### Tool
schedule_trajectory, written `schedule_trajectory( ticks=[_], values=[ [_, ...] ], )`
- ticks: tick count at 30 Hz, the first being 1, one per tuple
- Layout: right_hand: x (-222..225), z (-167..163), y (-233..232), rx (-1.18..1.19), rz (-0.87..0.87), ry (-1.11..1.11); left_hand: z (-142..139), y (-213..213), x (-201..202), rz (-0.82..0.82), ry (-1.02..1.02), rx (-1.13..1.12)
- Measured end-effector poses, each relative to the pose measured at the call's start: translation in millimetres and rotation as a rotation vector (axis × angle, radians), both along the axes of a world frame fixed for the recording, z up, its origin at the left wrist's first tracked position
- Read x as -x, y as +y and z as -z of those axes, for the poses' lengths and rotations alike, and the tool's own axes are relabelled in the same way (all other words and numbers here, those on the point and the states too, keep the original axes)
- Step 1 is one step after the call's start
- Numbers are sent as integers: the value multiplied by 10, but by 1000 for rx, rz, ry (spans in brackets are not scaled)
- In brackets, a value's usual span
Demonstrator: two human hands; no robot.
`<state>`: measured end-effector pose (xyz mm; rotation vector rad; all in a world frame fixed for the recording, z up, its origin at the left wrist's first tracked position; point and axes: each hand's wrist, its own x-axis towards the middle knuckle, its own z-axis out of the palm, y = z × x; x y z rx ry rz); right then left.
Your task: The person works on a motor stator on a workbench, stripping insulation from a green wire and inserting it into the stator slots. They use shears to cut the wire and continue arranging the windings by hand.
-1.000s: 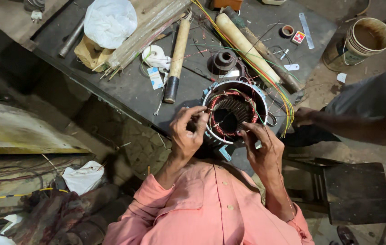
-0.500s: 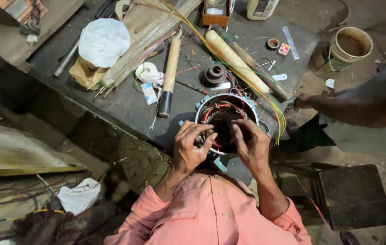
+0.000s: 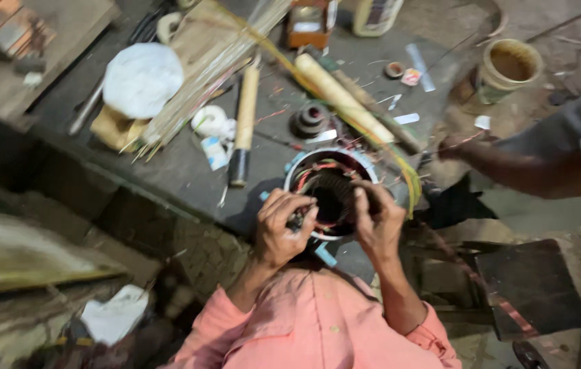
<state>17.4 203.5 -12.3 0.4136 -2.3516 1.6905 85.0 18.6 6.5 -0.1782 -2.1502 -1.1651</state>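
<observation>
A person in a salmon-pink shirt leans over a dark workbench, seen from above. Both hands work on a round motor stator that sits at the near edge of the bench, its open bore facing up and copper-red windings showing inside the metal ring.

The left hand rests on the stator's near-left rim. Its fingers are curled together and pinched on something small at the rim; what exactly is too blurred to tell. The right hand is on the near-right rim, fingers bent over the edge into the windings, thumb close beside them, gripping the ring's side. The stator lies between the two hands and just beyond them, touching both.

Yellow and green wires trail from the stator's far-right side across the bench. Just left of the stator lies a wooden mallet with a dark end pointing towards the person. Beyond the stator lies a pale cardboard tube, at an angle. A bundle of thin sticks fans out at the far left, next to a white plastic bag.

On the right, another person's arm reaches in towards the bench, with the hand near the wires. A pale bucket stands on the floor beyond that arm.
</observation>
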Motion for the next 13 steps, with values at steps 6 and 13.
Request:
schedule_trajectory(
  ticks=[6,13],
  values=[
    [18,-21,16,-55,48,-97,-132,32,118,91,47,26],
    [-33,-125,33,-110,-92,58,-104,97,126,225,68,124]
  ],
)
